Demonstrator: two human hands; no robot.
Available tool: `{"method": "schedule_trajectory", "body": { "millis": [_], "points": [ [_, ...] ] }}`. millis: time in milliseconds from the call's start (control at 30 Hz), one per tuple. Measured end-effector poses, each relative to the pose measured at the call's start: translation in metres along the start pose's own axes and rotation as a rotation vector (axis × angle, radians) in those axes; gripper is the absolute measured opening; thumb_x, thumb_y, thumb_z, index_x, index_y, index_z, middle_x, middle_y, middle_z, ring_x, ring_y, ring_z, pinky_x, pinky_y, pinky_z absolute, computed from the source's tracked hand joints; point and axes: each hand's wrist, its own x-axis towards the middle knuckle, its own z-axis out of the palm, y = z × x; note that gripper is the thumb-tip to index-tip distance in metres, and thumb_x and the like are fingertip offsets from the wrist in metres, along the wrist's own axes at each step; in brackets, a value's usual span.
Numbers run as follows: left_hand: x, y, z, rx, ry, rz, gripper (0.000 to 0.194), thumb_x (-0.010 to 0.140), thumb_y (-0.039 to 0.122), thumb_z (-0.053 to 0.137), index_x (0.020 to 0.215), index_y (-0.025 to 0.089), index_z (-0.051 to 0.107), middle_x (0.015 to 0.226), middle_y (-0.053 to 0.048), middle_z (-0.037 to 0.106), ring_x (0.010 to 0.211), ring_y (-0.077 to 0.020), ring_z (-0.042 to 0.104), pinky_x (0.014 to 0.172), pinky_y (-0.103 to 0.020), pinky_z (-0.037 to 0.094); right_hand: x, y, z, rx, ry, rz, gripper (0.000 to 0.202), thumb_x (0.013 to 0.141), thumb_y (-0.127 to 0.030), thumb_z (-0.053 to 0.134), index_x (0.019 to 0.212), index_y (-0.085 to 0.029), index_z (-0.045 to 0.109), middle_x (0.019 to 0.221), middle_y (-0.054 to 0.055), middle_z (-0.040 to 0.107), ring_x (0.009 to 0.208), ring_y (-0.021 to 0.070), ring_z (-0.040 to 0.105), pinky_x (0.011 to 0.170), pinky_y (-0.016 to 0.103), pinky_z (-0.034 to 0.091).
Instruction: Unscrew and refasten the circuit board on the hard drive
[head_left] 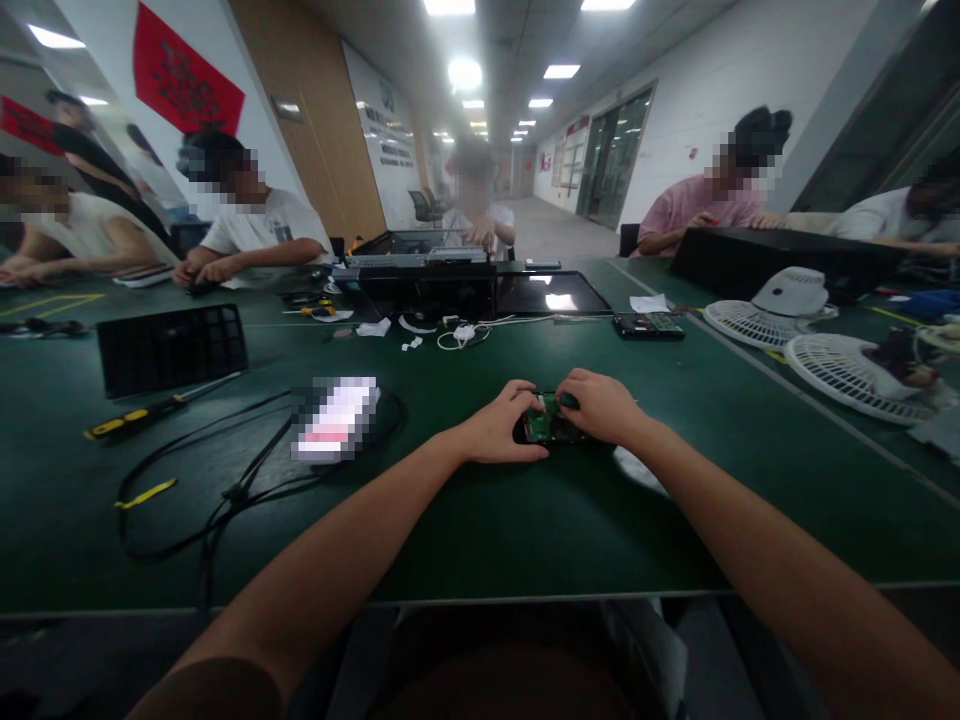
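In front of me on the green table lies a small flat black device with a green circuit board (537,428) facing up. My left hand (504,425) grips its left end, fingers on the far side and thumb along the near side. Bent over the board's right part, my right hand (600,408) is closed on a small tool with a black rounded end (568,400). The tool's lower part is hidden, so its kind does not show. A whitish flat piece (641,468) lies partly under my right wrist.
Left of me are a phone with a lit screen (335,420), a looped black cable (247,490), a yellow-black screwdriver (139,418) and a dark panel (172,350). White fan parts (847,375) lie right. Beyond are a similar board-bearing device (649,326), a white cable (463,335) and several people.
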Motion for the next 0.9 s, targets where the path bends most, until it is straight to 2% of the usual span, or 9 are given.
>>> {"method": "schedule_trajectory", "body": {
  "millis": [167,267,333,400,500,600,733,833,900],
  "points": [
    [0.0,0.002,-0.001,-0.002,-0.018,-0.023,0.073,0.075,0.057,0.087,0.136,0.026,0.06,0.164,-0.013,0.031,0.149,-0.0384,0.044,0.12,-0.052,0.047,0.0,0.002,-0.001,0.013,-0.012,-0.018,0.021,0.096,-0.03,0.062,0.109,-0.025,0.078,0.116,0.008,0.072,0.095,0.022,0.068,0.077,0.03,0.047],
    [0.0,0.002,-0.001,-0.004,0.004,-0.005,0.073,0.075,0.055,0.088,0.135,0.025,0.06,0.163,-0.014,0.034,0.147,-0.0386,0.046,0.119,-0.052,0.048,-0.001,0.004,-0.003,0.045,0.033,0.008,0.021,0.094,-0.03,0.063,0.109,-0.024,0.077,0.117,0.008,0.071,0.095,0.0229,0.067,0.079,0.031,0.048],
    [0.0,0.002,0.0,-0.004,0.007,-0.013,0.073,0.074,0.053,0.089,0.135,0.026,0.06,0.162,-0.013,0.035,0.147,-0.0387,0.046,0.119,-0.052,0.047,-0.001,0.009,-0.004,0.088,0.136,0.052,0.02,0.094,-0.03,0.062,0.108,-0.022,0.074,0.114,0.009,0.069,0.095,0.0238,0.067,0.082,0.032,0.049],
    [0.001,0.001,0.001,0.0,0.005,-0.021,0.073,0.074,0.053,0.089,0.135,0.026,0.059,0.161,-0.012,0.034,0.147,-0.0387,0.045,0.12,-0.053,0.046,0.0,0.017,-0.004,0.167,0.296,0.1,0.022,0.094,-0.031,0.061,0.11,-0.02,0.071,0.112,0.012,0.067,0.097,0.0256,0.066,0.087,0.034,0.051],
    [0.002,-0.005,0.003,0.006,0.027,0.025,0.075,0.074,0.054,0.089,0.134,0.025,0.056,0.16,-0.014,0.034,0.148,-0.0385,0.044,0.122,-0.053,0.043,0.002,0.037,-0.001,0.291,0.52,0.171,0.032,0.085,-0.028,0.066,0.115,-0.016,0.067,0.114,0.015,0.064,0.1,0.0295,0.064,0.091,0.04,0.053],
    [0.003,-0.011,0.003,0.002,0.033,0.037,0.082,0.074,0.058,0.088,0.139,0.024,0.052,0.158,-0.015,0.035,0.146,-0.0383,0.045,0.122,-0.054,0.042,0.003,0.06,0.007,0.305,0.586,0.224,0.032,0.081,-0.028,0.067,0.11,-0.015,0.07,0.111,0.017,0.062,0.101,0.0326,0.063,0.095,0.046,0.053],
    [0.003,-0.014,-0.001,-0.002,0.03,0.005,0.089,0.074,0.064,0.087,0.144,0.023,0.049,0.157,-0.015,0.038,0.142,-0.0377,0.048,0.119,-0.054,0.044,0.0,0.08,0.014,0.34,0.699,0.356,0.034,0.09,-0.041,0.064,0.11,-0.016,0.075,0.107,0.016,0.063,0.096,0.0306,0.063,0.09,0.045,0.054],
    [0.003,-0.012,-0.003,0.004,0.031,-0.025,0.08,0.083,0.065,0.079,0.145,0.023,0.05,0.153,-0.015,0.045,0.136,-0.0356,0.052,0.116,-0.053,0.047,-0.003,0.087,0.013,0.332,0.798,0.41,0.036,0.091,-0.047,0.065,0.108,-0.017,0.076,0.101,0.014,0.067,0.091,0.029,0.064,0.088,0.045,0.054],
    [0.003,-0.01,-0.003,0.009,0.05,-0.051,0.065,0.095,0.062,0.065,0.144,0.021,0.051,0.148,-0.015,0.05,0.133,-0.0328,0.055,0.114,-0.052,0.048,-0.004,0.089,0.01,0.356,0.847,0.434,0.036,0.091,-0.05,0.068,0.106,-0.018,0.077,0.097,0.012,0.07,0.085,0.0268,0.064,0.086,0.044,0.053]
  ]
}}
